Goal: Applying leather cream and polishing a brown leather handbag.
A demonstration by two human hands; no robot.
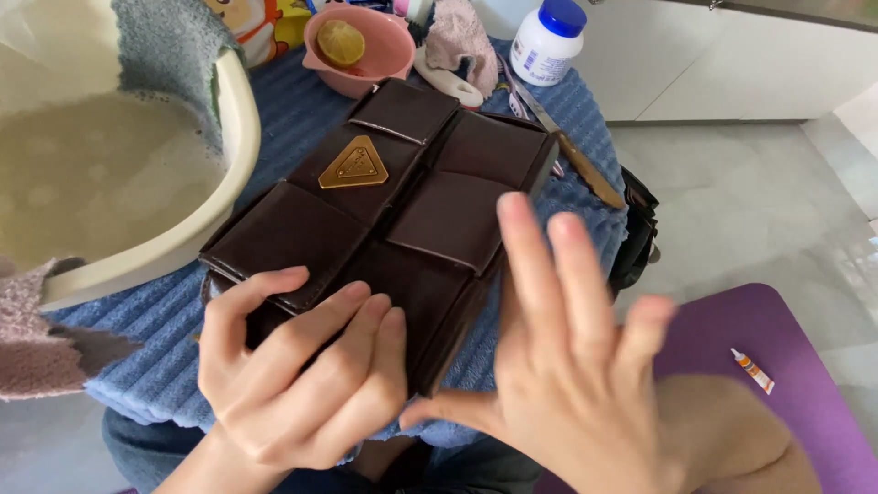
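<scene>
A dark brown leather bag with padded square panels and a gold triangular metal plate lies on a blue ribbed towel. My left hand grips the bag's near corner, thumb on top and fingers curled over the edge. My right hand is spread flat with its fingers apart, resting against the bag's right near edge, its fingertips over a panel and nothing held in it.
A cream basin of cloudy water sits at left with a grey cloth on its rim. A pink bowl holding a lemon half, a white bottle with a blue cap, a knife, a purple mat and a small tube are around.
</scene>
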